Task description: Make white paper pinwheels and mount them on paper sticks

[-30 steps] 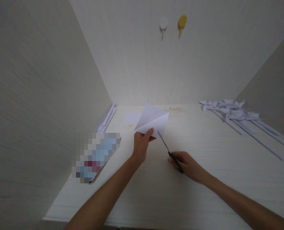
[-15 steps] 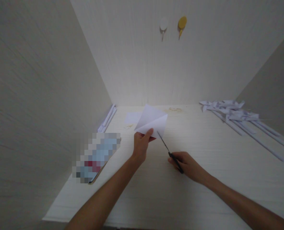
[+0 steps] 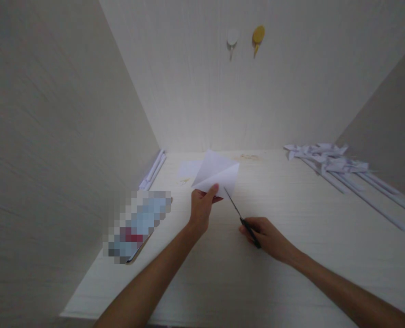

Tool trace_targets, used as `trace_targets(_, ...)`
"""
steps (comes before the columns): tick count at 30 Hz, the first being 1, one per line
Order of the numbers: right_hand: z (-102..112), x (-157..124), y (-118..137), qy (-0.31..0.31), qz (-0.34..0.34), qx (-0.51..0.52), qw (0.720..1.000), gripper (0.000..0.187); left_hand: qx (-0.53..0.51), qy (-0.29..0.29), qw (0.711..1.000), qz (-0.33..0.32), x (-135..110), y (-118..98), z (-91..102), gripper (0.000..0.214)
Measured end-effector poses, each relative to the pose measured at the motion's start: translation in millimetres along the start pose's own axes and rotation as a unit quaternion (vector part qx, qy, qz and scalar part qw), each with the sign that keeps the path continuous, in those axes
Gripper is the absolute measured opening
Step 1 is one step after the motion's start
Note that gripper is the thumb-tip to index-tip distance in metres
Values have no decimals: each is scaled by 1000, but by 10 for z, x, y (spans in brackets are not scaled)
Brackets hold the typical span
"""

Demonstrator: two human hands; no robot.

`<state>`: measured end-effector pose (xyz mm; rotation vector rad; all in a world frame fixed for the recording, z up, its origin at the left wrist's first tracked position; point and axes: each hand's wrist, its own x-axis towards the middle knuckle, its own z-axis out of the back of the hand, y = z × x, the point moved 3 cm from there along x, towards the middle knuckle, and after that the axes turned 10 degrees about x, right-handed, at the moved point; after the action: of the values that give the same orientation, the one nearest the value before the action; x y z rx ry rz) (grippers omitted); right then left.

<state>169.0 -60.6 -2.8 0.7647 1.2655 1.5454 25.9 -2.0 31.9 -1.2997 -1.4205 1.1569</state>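
Note:
My left hand pinches a white sheet of paper by its lower edge, thumb on top. A diagonal crease crosses the sheet. In my right hand is a pair of scissors with black handles. The scissors' thin blade points up and left, and its tip lies over the lower right part of the paper. Whether the blades are parted I cannot tell. Behind the held sheet, another flat piece of white paper lies on the white table.
A pixelated phone-like object lies at the left. Rolled white paper rests along the left wall. Several paper sticks with folded paper tops lie at the right. A white hook and a yellow hook are on the back wall.
Both hands, the paper and the scissors hold almost the same position. The view has shifted very slightly.

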Motion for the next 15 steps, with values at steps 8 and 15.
trace_targets(8,-4,-9,15,0,-7,21,1000,37,12,4,1000,4,-24,-15,-17,19)
trace_targets(15,-6,-8,28,-4,-6,15,1000,38,29,2,1000,11,-44,-15,-25,20)
